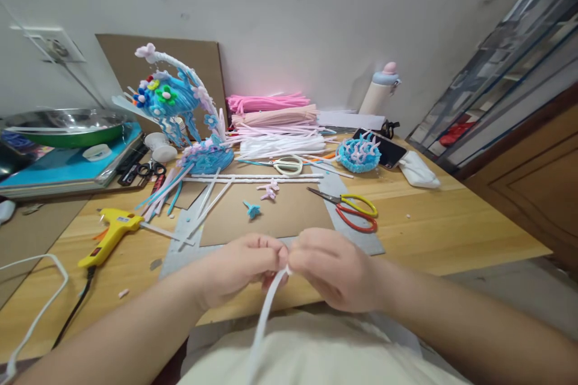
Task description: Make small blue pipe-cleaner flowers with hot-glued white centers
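A white pipe cleaner (267, 313) runs from between my fingertips down toward my lap. My left hand (250, 261) pinches it near its upper end, fingers curled. Right beside it, my right hand (336, 264) is closed on the same end, the fingertips of both hands meeting. What lies inside the pinch is mostly hidden. Beyond the hands, on a brown cardboard sheet (298, 216), lie a small blue pipe-cleaner flower (253, 210) and small pink pieces (270, 190). Scissors with one yellow and one red handle (359, 210) rest to the right of the sheet.
A yellow glue gun (111, 234) with a cord lies at left. Behind stand a blue pipe-cleaner lamp-like model (205, 156), bundles of pink and white pipe cleaners (275, 117), a round blue piece (359, 154), a phone (386, 150), a bottle (378, 90) and a metal bowl (67, 126).
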Demonstrator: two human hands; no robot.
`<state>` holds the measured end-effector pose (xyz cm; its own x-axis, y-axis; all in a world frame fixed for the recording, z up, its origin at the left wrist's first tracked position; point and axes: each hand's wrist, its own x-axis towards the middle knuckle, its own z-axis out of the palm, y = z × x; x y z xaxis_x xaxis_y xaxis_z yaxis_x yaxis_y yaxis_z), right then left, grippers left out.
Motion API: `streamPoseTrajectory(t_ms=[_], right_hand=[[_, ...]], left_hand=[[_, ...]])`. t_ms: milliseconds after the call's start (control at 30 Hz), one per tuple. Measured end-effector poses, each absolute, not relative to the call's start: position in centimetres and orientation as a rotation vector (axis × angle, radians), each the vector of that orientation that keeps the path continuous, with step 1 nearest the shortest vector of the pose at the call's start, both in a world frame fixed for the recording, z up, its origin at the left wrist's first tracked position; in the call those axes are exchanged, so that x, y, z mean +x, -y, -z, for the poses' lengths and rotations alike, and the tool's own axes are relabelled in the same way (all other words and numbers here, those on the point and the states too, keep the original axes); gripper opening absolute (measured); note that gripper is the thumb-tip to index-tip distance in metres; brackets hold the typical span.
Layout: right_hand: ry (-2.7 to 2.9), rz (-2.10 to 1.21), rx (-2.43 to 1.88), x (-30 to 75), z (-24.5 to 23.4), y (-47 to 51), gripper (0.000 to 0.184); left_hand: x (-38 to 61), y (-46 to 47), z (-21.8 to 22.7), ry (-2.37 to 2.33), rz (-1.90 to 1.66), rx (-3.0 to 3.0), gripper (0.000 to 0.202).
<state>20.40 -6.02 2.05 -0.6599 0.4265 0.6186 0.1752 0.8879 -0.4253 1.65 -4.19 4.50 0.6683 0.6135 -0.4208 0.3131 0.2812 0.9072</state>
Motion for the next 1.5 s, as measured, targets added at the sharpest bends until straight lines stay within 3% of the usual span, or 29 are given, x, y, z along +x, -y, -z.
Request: streamPoseTrajectory(t_ms=[100,233,533,633,733,933,1033,1200,1333,1500], right_hand=[[1.858,-1.050,-0.802,20.1,-1.3,5.6,0.009],[1.338,-1.673,-0.967,19.7,0.0,5.1,0.029],[1.209,-1.871,-0.974,20.0,1.4,3.9,0.030],[1.307,-1.804,-1.015,20.0,1.6,3.9,0.021],[1.630,-1.430,-1.063,20.1,1.6,4.2,0.008],[2.363,-0.400,-0.623,21.1,1.5,4.4,0.021],[2.416,-0.284,-0.507,21.4,1.6,4.4,0.022],[1.577,-1.058,-0.749,19.9,2.2,4.5,0.006],[1.011,-1.592,-0.563,18.2,2.7,4.6,0.017],[0.500,-2.155,-0.301,17.7,3.0,4.6,0.026]], left_hand=[[1.7,3.8,-4.5,-0.933,-0.411,1.522,0.017],[1.7,3.6,-3.1,-0.950,-0.514,2.115,0.017],[2.2,2.6,-1.2,-1.004,-0.445,2.118,0.014],[2.7,2.4,-1.4,-1.057,-0.407,2.013,0.014],[2.9,2.3,-1.2,-1.047,-0.405,1.744,0.014],[2.8,1.6,-0.1,-0.867,-0.256,1.198,0.008],[2.7,1.4,-0.4,-0.828,-0.173,1.107,0.010],[2.7,1.5,-0.8,-0.792,-0.423,1.035,0.021],[2.8,2.0,0.1,-0.753,-0.760,0.977,0.019],[2.4,2.2,1.3,-0.832,-0.869,1.063,0.020]])
